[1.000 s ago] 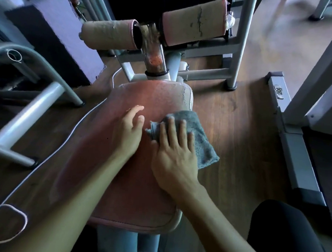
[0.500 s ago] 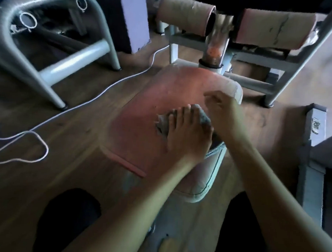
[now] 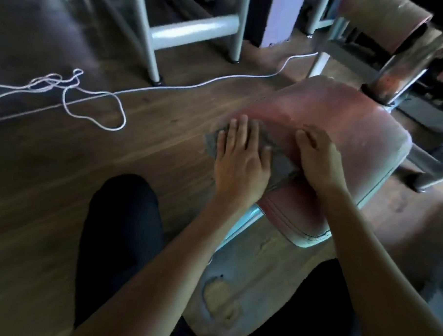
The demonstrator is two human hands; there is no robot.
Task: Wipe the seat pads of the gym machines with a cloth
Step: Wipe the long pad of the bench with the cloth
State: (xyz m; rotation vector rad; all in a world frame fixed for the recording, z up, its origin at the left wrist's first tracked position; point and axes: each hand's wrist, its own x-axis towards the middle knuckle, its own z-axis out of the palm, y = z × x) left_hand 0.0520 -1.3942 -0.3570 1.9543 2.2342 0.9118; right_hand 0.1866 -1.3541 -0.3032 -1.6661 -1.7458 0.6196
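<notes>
Left hand (image 3: 241, 163) flat on the grey cloth (image 3: 281, 165), fingers straight and slightly spread, pressing it down at the left edge of the pink seat pad (image 3: 356, 138); part of the cloth hangs past that edge over the wood floor (image 3: 165, 145). Right hand (image 3: 319, 162) lies on the pad just beside the cloth, fingers loosely laid down, gripping nothing; it looks to touch the cloth's right edge, blur makes it hard to say. Judged mid-wipe on the left side, far and right parts likely not done. Risk: cloth only pressed, not gripped, so a stroke outward could slide it off the left edge onto the floor; worn trim at the near corner (image 3: 314, 238) could snag it; white cable (image 3: 96, 93) lies loose near the person's feet, a trip hazard
</notes>
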